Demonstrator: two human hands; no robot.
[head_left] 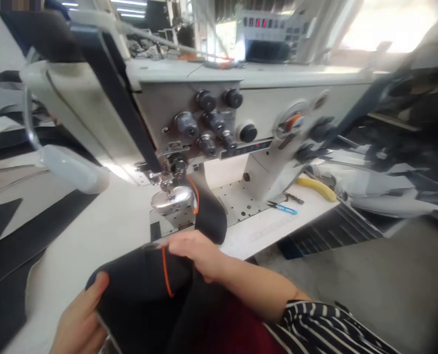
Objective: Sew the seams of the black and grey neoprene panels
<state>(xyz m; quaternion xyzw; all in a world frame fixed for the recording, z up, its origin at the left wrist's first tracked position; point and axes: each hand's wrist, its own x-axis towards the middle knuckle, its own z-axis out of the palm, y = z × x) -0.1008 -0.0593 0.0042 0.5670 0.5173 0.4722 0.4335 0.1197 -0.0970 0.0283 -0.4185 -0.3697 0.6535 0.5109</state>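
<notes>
Two bare hands are holding one black panel (141, 280) low in front of one industrial sewing machine (263, 108). The left hand (80, 314) is pinching the panel's left edge, thumb lying on top; the right hand (197, 250) is pinching its upper edge just beside one orange strip (167, 273). A second stretch of black material (209, 211), edged with another orange strip (194, 194), is curving beside the metal presser area (172, 199); the right hand is covering the spot where the two might be joining, so I cannot tell. Six tension knobs (214, 120) are clustering on the grey faceplate, and one pair of blue thread snips (283, 208) is lying near one curved yellow object (317, 189).

Several fingers are hiding beneath the panel, whose lower part is running off the bottom of the view. The right side is blurring badly. The panel is looking matte, smooth and pliable, bending softly between the hands; the presser area is shining, rounded and polished, while a black-and-white striped sleeve (322, 324) is wrapping the right forearm.
</notes>
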